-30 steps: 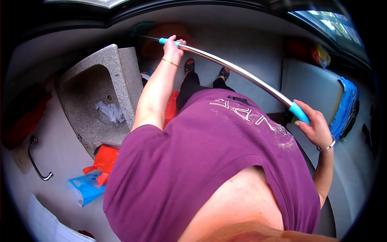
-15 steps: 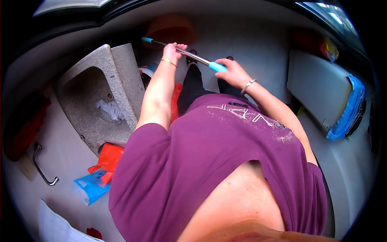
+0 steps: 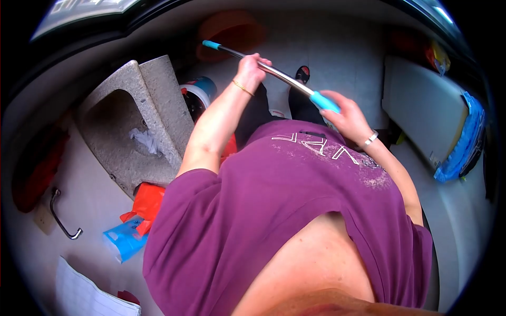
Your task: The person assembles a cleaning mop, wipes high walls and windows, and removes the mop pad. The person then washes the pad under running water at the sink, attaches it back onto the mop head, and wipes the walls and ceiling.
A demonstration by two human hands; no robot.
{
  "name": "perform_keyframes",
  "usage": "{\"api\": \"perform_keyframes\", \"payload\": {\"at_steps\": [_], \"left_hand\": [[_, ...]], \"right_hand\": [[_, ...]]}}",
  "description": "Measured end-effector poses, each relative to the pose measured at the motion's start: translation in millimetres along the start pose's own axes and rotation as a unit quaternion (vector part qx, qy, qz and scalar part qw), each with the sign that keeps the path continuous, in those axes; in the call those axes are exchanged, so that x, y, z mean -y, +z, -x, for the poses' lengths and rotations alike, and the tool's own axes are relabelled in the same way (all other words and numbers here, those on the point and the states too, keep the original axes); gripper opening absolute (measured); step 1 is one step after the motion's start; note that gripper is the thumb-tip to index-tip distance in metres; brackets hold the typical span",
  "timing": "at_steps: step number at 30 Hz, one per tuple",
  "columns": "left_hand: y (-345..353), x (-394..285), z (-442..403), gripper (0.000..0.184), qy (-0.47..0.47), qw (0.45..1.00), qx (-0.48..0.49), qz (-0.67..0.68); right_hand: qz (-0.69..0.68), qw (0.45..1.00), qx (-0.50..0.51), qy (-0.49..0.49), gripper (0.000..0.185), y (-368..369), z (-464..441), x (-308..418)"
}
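Note:
A metal pole [image 3: 287,78] with turquoise ends slants across in front of my body. My left hand [image 3: 251,68] is closed around its metal shaft, near the far upper end. At the lower end, my right hand [image 3: 345,115] grips the turquoise handle [image 3: 325,102]. The far tip of the pole overlaps an orange basin [image 3: 232,31] on the floor in the view. Whatever the pole may belong to does not show.
To the left stands a grey stone sink [image 3: 150,87] with a white cloth [image 3: 145,140] inside. A bucket [image 3: 203,89] is beside it. A metal tap [image 3: 63,218], a red bag [image 3: 147,203] and a blue packet [image 3: 125,239] are lower left. A pale cabinet-like box [image 3: 421,105] stands right.
Both hands and the pole have shifted right, and the right hand's end is lower in the view. The grips look the same. One foot shows farther right.

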State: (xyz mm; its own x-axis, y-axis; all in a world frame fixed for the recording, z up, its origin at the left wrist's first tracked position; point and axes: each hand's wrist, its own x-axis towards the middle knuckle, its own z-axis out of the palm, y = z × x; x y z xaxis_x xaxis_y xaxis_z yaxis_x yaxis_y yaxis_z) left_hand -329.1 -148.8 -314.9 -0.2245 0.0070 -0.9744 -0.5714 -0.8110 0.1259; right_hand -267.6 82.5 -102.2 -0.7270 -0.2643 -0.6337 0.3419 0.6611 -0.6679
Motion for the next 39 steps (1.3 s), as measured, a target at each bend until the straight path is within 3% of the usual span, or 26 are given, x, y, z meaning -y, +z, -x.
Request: {"api": "perform_keyframes", "payload": {"at_steps": [5, 6, 8, 12, 19, 24, 26, 28, 32, 34, 39], "left_hand": [[-41, -55, -62, 0.013, 0.024, 0.999, -0.023, 0.013], [-38, -56, -58, 0.015, 0.044, 0.997, -0.047, -0.036], [-42, -47, -61, 0.010, 0.045, 0.996, -0.062, -0.048], [-34, -16, -36, 0.006, 0.032, 0.997, -0.068, 0.021], [-25, 0, 30, 0.010, 0.016, 0.995, -0.090, 0.050], [-24, -23, 0, 0.008, 0.034, 0.997, -0.064, 0.025], [-15, -42, 3, 0.007, 0.009, 0.995, -0.097, 0.036], [-24, -52, -21, 0.008, 0.020, 0.996, -0.090, -0.014], [-45, -60, -50, 0.014, -0.021, 0.988, -0.145, -0.051], [-43, -52, -50, 0.012, 0.004, 0.985, -0.168, -0.041], [-38, -7, -19, 0.004, 0.004, 0.991, -0.135, 0.015]], "right_hand": [[0.015, 1.000, 0.007, -0.022, 0.042, 55, -63, 12], [0.013, 1.000, 0.008, -0.021, 0.042, 54, -67, 9], [0.000, 0.997, 0.084, 0.001, 0.043, 52, -66, 2], [0.043, 0.991, 0.029, -0.122, 0.041, 37, -44, -51], [0.056, 0.991, 0.014, -0.119, 0.041, 9, -7, -70], [0.024, 0.996, -0.009, -0.080, 0.041, 22, -21, -36], [0.028, 0.995, -0.024, -0.096, 0.040, 33, -38, -27], [0.008, 0.999, -0.007, -0.040, 0.039, 44, -55, -24], [-0.023, 0.995, -0.050, -0.080, 0.038, 83, -66, -41], [-0.047, 0.998, -0.019, -0.032, 0.037, 80, -58, -41], [0.044, 0.991, -0.058, -0.113, 0.040, 57, -12, -71]]}}
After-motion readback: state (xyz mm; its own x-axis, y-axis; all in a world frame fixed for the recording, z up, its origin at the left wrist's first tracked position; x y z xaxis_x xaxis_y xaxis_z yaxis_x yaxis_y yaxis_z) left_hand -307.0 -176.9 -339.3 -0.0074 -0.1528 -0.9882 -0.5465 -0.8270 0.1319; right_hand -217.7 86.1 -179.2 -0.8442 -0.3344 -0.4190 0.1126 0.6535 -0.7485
